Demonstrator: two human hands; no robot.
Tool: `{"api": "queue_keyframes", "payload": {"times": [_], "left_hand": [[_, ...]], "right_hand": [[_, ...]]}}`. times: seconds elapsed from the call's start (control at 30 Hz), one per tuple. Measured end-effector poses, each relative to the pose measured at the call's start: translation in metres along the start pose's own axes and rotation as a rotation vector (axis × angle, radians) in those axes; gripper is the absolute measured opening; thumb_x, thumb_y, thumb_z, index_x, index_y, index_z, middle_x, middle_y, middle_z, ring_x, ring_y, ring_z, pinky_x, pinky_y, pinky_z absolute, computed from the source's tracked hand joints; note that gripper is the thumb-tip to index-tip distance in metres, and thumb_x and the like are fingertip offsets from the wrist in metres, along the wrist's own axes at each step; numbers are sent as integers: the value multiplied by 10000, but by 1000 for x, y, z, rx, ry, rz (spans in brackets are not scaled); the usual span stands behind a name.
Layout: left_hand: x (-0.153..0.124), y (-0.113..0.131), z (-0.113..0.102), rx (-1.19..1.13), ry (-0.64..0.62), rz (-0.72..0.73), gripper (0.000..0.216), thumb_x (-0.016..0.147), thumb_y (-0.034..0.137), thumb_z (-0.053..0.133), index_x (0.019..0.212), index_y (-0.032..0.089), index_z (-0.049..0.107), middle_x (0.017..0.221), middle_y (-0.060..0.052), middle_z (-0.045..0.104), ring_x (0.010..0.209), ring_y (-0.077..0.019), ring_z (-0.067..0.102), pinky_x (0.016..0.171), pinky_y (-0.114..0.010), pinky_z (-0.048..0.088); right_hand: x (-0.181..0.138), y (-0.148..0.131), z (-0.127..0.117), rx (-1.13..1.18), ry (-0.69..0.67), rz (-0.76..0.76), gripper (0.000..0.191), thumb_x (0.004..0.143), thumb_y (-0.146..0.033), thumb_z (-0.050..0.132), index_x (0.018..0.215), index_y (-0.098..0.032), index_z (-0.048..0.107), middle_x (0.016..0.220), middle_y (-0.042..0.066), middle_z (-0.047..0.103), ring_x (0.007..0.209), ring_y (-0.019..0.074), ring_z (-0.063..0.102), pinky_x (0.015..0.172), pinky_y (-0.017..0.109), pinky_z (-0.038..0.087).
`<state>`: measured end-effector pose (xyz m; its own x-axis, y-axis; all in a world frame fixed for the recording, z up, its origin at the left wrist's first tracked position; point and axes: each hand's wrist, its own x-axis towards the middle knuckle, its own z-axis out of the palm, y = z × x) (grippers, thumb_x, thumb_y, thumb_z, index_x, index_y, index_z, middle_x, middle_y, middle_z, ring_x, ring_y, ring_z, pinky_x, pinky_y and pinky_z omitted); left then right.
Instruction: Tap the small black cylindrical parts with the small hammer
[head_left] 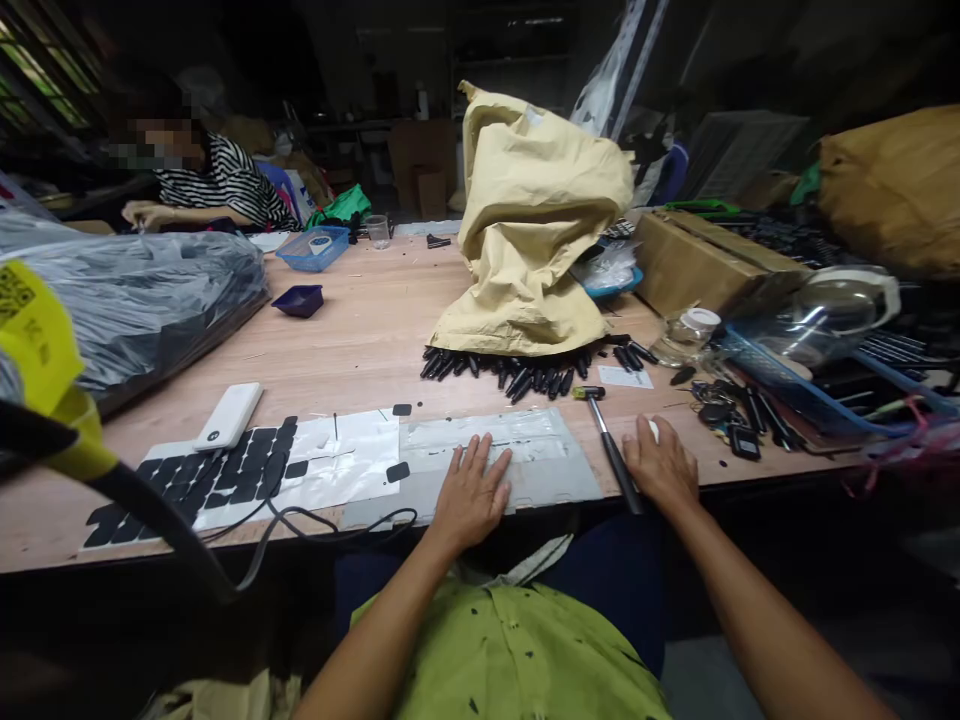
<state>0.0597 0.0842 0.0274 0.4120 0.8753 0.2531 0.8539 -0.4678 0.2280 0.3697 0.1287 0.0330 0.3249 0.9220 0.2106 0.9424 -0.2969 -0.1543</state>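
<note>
My left hand (472,486) lies flat with its fingers stretched out on a grey board (547,487), which is partly covered with clear tape. At the table's front edge my right hand (664,462) is closed, and a small white object (654,431) shows between its fingers; its kind is not clear. Just left of that hand lies a hammer (613,450) with a yellow-and-black head and a dark handle. Beyond the board, many black tapered pieces (525,380) stick out from under a tan cloth sack (536,240). Black rounded pads (255,465) sit on a white sheet (375,440) at the left.
A white power bank (231,415) with cables lies on the left, near a grey plastic bag (150,300). Two trays, dark purple (298,300) and blue (313,247), are farther back. Jars, a carton (712,265) and a blue basket (810,385) crowd the right. Another person (217,180) sits far left.
</note>
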Motion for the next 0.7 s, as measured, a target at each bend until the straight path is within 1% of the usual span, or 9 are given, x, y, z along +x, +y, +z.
{"api": "queue_keyframes", "payload": {"times": [0.1, 0.2, 0.4, 0.7], "left_hand": [[2, -6, 2, 13, 16, 4, 511, 994, 385, 460, 1498, 299, 458, 1607, -89, 397, 1492, -304, 344, 1198, -507, 316], [3, -8, 3, 44, 27, 12, 504, 1000, 389, 444, 1497, 300, 463, 1606, -89, 399, 1484, -308, 360, 1192, -507, 329], [7, -8, -3, 148, -2, 27, 500, 1027, 428, 373, 1509, 313, 437, 1604, -85, 404, 1473, -294, 386, 1168, -512, 375], [10, -10, -1, 161, 15, 33, 491, 1014, 427, 417, 1490, 316, 466, 1583, -86, 437, 1456, -298, 414, 1151, -518, 404]], "right_hand": [[1, -7, -3, -13, -18, -2, 541, 969, -355, 311, 1417, -142, 527, 1495, 186, 483, 1367, 289, 454, 1069, 451, 416], [2, -9, -4, -15, -18, -4, 543, 970, -348, 306, 1420, -138, 526, 1495, 194, 484, 1361, 299, 460, 1070, 473, 419], [6, -9, -3, -12, -20, 15, 573, 978, -375, 277, 1436, -124, 514, 1509, 206, 468, 1388, 318, 438, 1091, 498, 400], [7, -16, -11, -53, -58, 34, 582, 990, -389, 258, 1451, -126, 498, 1525, 192, 454, 1400, 307, 428, 1101, 471, 400]]}}
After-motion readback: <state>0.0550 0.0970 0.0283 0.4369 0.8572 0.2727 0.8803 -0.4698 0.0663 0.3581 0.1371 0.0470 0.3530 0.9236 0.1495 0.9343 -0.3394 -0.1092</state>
